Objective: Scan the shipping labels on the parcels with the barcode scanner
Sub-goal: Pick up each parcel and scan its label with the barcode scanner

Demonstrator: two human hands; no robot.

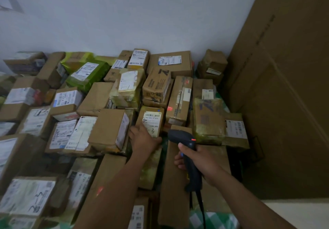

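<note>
1. A big sheet of cardboard (pixel 284 86) leans up on the right. It has no part in the job.
2. The pile of parcels (pixel 99 97) fills the space in front of the person, packed close together. Most have a white label on top.
3. The small box (pixel 152 128) is the one being worked on. It sits in the middle of the pile, and its long side runs straight away from the person.
4. The scanner (pixel 183 138) is just to the right of the small box and a bit nearer to the person. Its front end points forward, away from the person.
5. The right hand (pixel 195 159) is wrapped tight round the scanner's handle. The left hand (pixel 142 138) grips the near end of the small box, with the thumb on the right edge.
6. The label (pixel 151 117) lies on top of the small box. Its barcode is at the far end, clear of the fingers.
7. The red dot (pixel 170 107) lands on the tall box (pixel 179 100) next door — just to the right of the label, not on it. So I think the scanner must turn a little to the left — then the light would cross the barcode.
</note>
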